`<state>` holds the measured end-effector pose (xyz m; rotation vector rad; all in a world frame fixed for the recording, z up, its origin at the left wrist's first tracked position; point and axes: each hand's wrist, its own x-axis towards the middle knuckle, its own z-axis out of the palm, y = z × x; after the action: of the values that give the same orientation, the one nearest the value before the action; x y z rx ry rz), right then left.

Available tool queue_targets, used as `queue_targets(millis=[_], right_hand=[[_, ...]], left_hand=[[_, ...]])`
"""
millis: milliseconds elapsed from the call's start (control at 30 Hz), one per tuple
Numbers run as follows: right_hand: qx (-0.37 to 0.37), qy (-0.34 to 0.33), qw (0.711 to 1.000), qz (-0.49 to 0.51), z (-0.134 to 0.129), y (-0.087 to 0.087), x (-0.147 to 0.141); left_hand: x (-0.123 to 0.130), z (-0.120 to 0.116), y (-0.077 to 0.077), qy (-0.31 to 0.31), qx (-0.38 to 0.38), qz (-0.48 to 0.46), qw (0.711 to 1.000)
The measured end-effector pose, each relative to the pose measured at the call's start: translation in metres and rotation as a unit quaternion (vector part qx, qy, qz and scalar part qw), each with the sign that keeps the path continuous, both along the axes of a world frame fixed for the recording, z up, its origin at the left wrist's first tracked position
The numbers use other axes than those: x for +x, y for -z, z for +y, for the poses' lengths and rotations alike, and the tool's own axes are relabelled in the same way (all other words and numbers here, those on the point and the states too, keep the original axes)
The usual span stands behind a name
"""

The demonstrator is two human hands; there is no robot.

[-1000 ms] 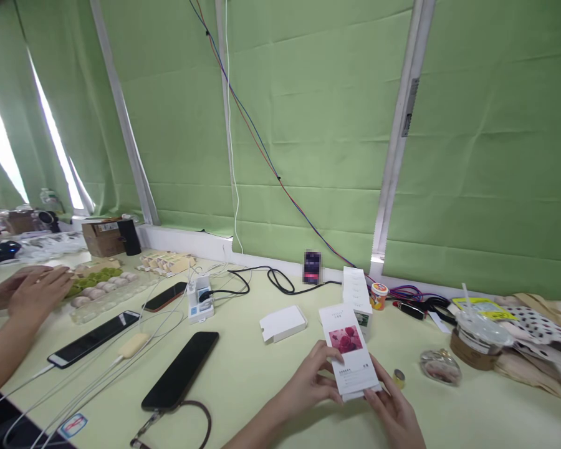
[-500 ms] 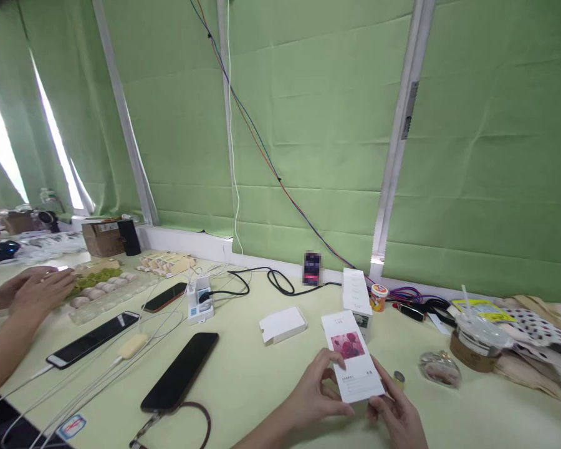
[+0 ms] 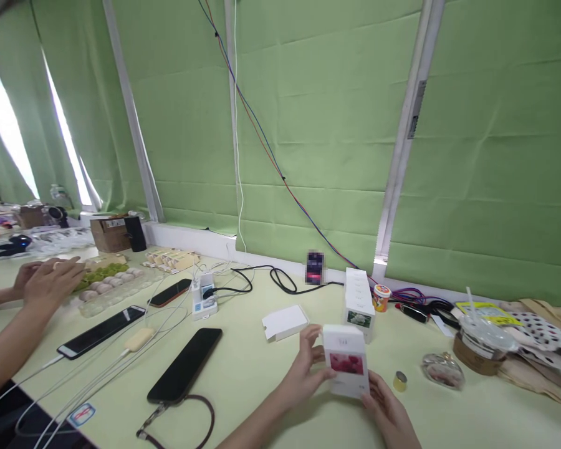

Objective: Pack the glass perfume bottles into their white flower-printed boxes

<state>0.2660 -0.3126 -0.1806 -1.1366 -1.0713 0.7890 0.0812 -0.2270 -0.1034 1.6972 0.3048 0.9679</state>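
A small white carton (image 3: 350, 381) with a pink flower picture is held between both my hands, tilted so its top end and front face show. My left hand (image 3: 305, 369) grips its left side, thumb on the front. On the lower right edge my right hand (image 3: 387, 405) closes round it, fingers partly behind. Beyond it stands a row of similar white cartons (image 3: 359, 300), the nearest with a white-flower picture. An opened white box (image 3: 285, 322) lies to the left. A small gold cap (image 3: 400, 381) and a clear glass bottle (image 3: 443, 370) are to the right.
Left on the table lie a black phone (image 3: 186, 366) with a strap, other phones, white cables and a power strip (image 3: 204, 299). Another person's hands (image 3: 51, 280) work by an egg tray (image 3: 103, 301). A lidded cup (image 3: 480, 346) and cloths (image 3: 542, 330) are at right.
The carton has tipped from showing its long front face to showing its top end as well. My left hand has shifted up its side. The view has moved slightly.
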Motion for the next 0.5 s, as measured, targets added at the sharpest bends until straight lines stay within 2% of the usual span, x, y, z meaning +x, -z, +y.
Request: queue_targets(millis=[100,200,333,500], right_hand=[[0.015,0.031,0.996,-0.083,-0.002,0.000,0.001],[0.051,0.067,0.991,-0.104,-0.008,-0.010,0.005],[0.126,0.040,0.988,-0.079,-0.009,-0.021,0.023],[0.166,-0.006,0.982,-0.088,-0.010,-0.022,0.042]], left_hand=[[-0.003,0.004,0.002,-0.006,-0.007,0.047,0.999],[-0.004,0.002,-0.004,0.015,0.045,0.092,0.995],[-0.003,-0.009,-0.009,-0.001,0.079,0.120,0.990],[0.002,-0.019,0.004,-0.001,0.050,0.096,0.994]])
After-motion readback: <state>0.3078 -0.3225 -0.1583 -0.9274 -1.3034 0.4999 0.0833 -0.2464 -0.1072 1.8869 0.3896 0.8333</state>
